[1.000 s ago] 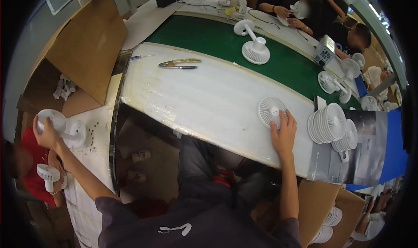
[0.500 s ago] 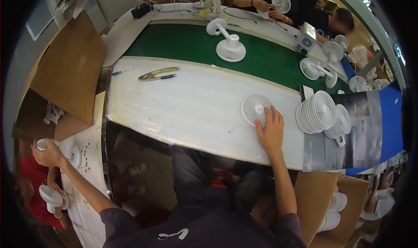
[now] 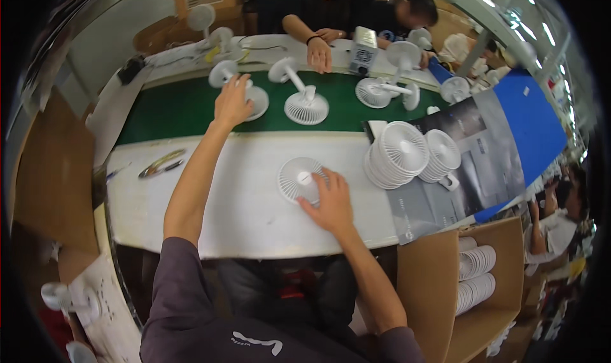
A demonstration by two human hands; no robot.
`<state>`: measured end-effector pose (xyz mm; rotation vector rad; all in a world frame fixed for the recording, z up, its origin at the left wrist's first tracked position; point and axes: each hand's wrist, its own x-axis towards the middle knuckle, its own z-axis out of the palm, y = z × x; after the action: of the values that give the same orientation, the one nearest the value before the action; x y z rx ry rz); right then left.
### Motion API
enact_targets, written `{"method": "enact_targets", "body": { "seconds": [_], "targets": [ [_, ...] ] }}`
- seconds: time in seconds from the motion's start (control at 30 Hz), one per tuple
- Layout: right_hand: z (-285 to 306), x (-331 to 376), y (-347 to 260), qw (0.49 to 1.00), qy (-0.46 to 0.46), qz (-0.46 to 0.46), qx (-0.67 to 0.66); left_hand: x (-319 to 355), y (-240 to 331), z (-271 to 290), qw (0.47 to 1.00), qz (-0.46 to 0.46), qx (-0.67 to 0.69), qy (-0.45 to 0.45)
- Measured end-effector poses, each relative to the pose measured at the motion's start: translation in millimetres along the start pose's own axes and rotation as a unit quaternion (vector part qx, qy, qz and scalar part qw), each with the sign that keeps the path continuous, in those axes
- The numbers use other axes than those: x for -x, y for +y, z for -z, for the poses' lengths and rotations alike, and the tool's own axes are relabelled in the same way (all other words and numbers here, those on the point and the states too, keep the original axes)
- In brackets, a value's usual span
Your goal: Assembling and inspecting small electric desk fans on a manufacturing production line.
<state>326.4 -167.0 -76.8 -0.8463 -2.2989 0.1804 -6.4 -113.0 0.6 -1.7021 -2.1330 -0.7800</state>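
My left hand (image 3: 233, 100) reaches over the green belt, its fingers closed round the stem of a white desk fan (image 3: 257, 103); the hand partly hides the fan. On the white worktop, a round white fan grille (image 3: 296, 179) lies flat. My right hand (image 3: 332, 200) rests on its right edge, thumb and fingers spread. To the right of that hand stand a stack of white grilles (image 3: 402, 151) and a smaller stack (image 3: 442, 153) behind it.
Another desk fan (image 3: 305, 108) lies on the green belt (image 3: 172, 111); a co-worker's hand (image 3: 319, 55) hovers beyond it. Pliers (image 3: 161, 163) and a screwdriver (image 3: 119, 170) lie at left. An open carton (image 3: 426, 286) with grilles stands at lower right. A metal box (image 3: 363, 49) sits across the belt.
My left hand has left the white part at the far left and swung across to a fan on the belt. A second fan now lies on the belt. My right hand stays on the grille.
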Motion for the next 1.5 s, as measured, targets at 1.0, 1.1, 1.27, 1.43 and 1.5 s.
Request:
{"method": "enact_targets", "body": {
  "seconds": [1.0, 1.1, 1.27, 1.43, 1.5],
  "targets": [
    [-3.7, 0.0, -2.5, 1.0, -0.009, 0.006, 0.003, 204.0, 2.0, 96.6, 0.6, 0.282, 0.748, -0.032],
    [-3.8, -1.1, -4.2, 1.0, -0.004, -0.005, -0.008, 215.7, 16.0, 92.3, 0.413, 0.342, 0.844, -0.035],
    [1.7, -0.1, -5.5, 1.0, -0.029, 0.003, 0.007, 234.4, 63.2, 123.8, 0.576, 0.264, 0.774, -0.003],
    [7.2, 4.8, -0.3, 0.999, -0.041, 0.029, -0.02, 305.4, 50.5, 209.1, 0.798, 0.258, 0.472, 0.271],
    [6.8, 6.7, -2.0, 0.998, -0.04, 0.024, -0.032, 345.6, 30.1, 254.8, 0.834, 0.173, 0.39, 0.349]
  ]
}}
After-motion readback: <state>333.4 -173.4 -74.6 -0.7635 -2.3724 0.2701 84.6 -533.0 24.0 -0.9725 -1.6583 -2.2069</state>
